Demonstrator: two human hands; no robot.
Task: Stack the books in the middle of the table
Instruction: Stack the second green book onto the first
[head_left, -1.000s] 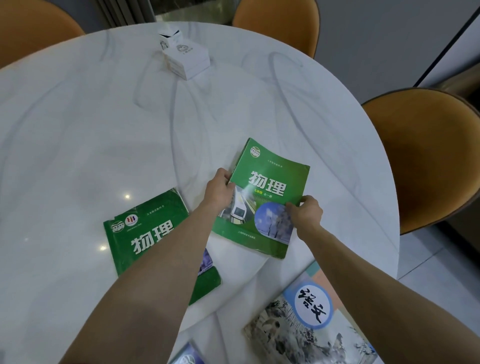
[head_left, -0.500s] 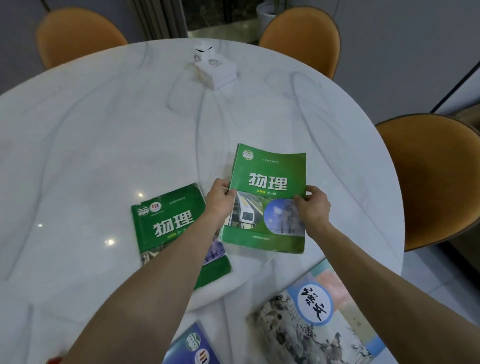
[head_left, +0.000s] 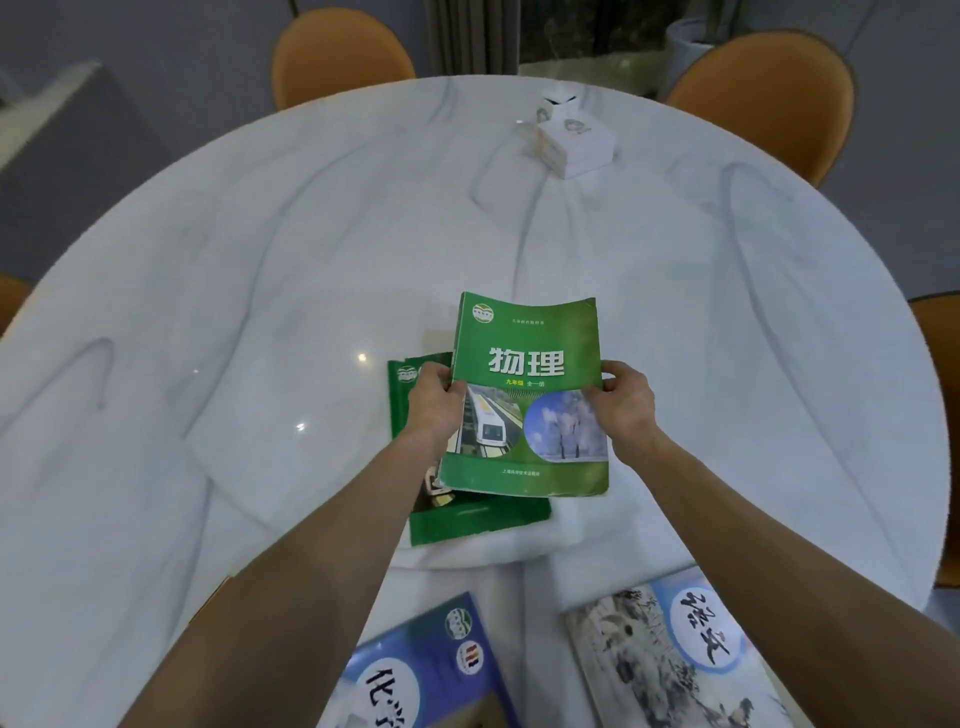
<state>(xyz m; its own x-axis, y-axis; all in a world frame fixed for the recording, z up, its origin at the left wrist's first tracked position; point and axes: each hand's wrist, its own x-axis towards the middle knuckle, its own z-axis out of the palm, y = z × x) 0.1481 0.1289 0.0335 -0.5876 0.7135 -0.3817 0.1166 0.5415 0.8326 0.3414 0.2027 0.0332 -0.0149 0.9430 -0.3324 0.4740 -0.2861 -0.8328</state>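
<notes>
I hold a green physics book (head_left: 527, 358) by both side edges: my left hand (head_left: 434, 402) grips its left edge, my right hand (head_left: 623, 400) its right edge. It hovers over a second, darker green book (head_left: 478, 517) that lies flat on the white marble table (head_left: 234, 312) and is mostly covered by it. A blue book (head_left: 415, 670) lies at the near edge, left of a grey and blue book (head_left: 675, 660) with a round label. My forearms hide parts of the lower green book and the blue one.
A small white box (head_left: 574, 143) sits at the far side of the round table. Orange chairs (head_left: 763, 98) stand around the far and right rim. The left half of the tabletop is bare marble.
Both hands carried the green book leftward, from beside the darker green book to above it, and turned it straight. The camera view swung left and up.
</notes>
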